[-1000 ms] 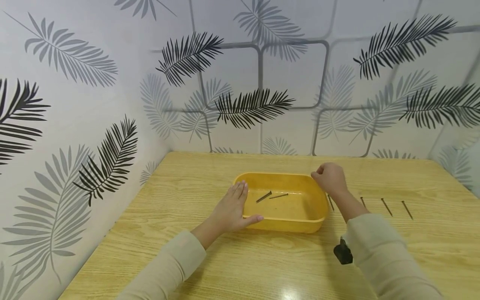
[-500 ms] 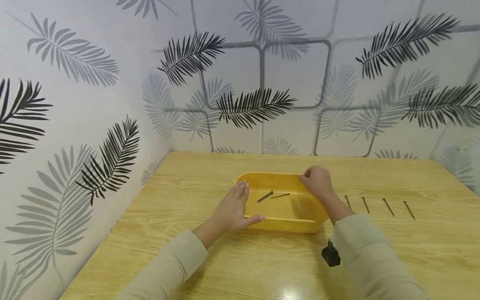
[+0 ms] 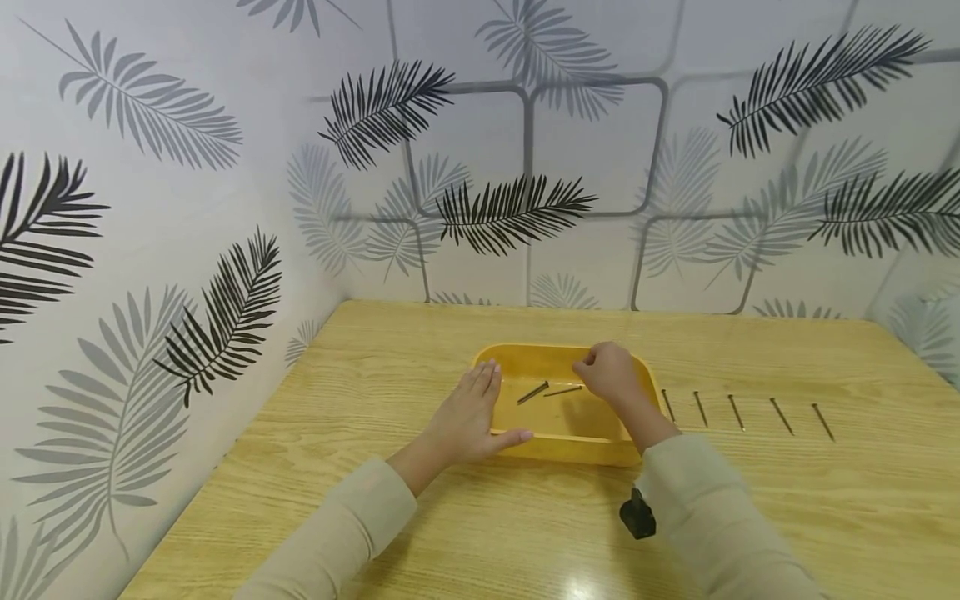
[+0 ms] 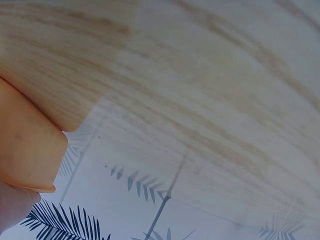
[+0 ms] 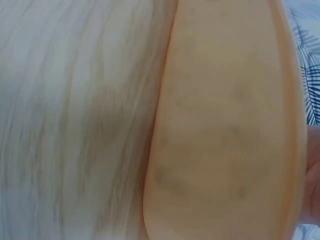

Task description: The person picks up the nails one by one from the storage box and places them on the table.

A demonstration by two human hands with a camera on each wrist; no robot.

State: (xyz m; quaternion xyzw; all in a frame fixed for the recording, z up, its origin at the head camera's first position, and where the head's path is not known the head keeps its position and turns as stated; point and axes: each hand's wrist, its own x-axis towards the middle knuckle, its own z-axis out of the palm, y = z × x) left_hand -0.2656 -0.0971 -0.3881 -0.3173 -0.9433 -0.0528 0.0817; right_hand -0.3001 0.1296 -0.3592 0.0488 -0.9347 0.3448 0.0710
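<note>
In the head view, a shallow yellow tray [image 3: 585, 452] stands on the table. Inside it lie a few dark nails [image 3: 534, 392], some of them overlapping. My left hand [image 3: 467, 417] rests over the tray's left end, fingers straight and the thumb along the front rim. Above the tray's back right part is my right hand [image 3: 609, 372], with curled fingers; no nail shows between them, though their underside is hidden. The right wrist view has the tray's outer wall [image 5: 225, 120] and a bit of the hand [image 5: 311, 175] behind its rim.
Several more nails [image 3: 737, 412] lie in a spaced row to the right of the tray. A black device [image 3: 637, 514] hangs at the right sleeve cuff. Behind the wooden table [image 3: 390, 358] rises a leaf-patterned wall [image 3: 480, 275].
My right hand has moved left from the tray's right end to over its inside, uncovering the nails nearest the tray. The left hand has stayed on the tray.
</note>
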